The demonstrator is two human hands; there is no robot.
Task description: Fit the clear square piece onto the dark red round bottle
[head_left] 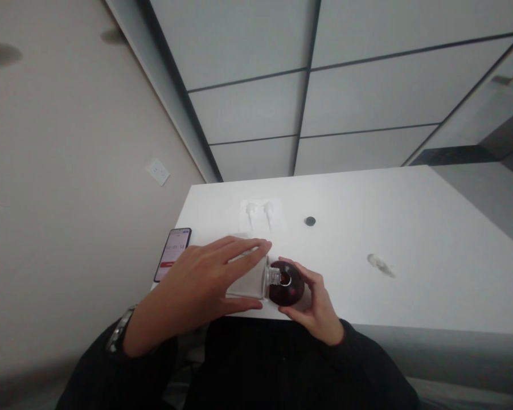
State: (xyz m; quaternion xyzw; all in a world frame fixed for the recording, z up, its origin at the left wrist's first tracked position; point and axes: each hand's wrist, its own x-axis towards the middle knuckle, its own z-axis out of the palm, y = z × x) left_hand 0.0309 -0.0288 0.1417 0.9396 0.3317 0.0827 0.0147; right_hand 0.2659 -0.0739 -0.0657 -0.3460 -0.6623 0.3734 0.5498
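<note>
We have a clear bottle (250, 282) lying on its side at the near edge of the white table (410, 228), its threaded neck pointing right toward a dark red round bottle (287, 285) that sits mouth to mouth with it. Our left hand (200, 287) wraps the clear bottle, fingers spread across its top and thumb underneath, gripping it; our right hand (314, 302) cups the dark red bottle from the near side, fingers curled around it and holding it against the neck. Both necks are bare and meet (whether any liquid is passing between them we cannot tell), so we judge the caps are already off and the bottles brought together, while any emptying, separating and closing look left to do. Farther back on the table lie two white pump heads (260, 213) on a clear wrapper, and a small dark cap (310, 221) to their right. A phone (173, 253) with a lit screen rests at the table's left edge, and a grey smudge (381, 265) marks the surface off to the right.
</note>
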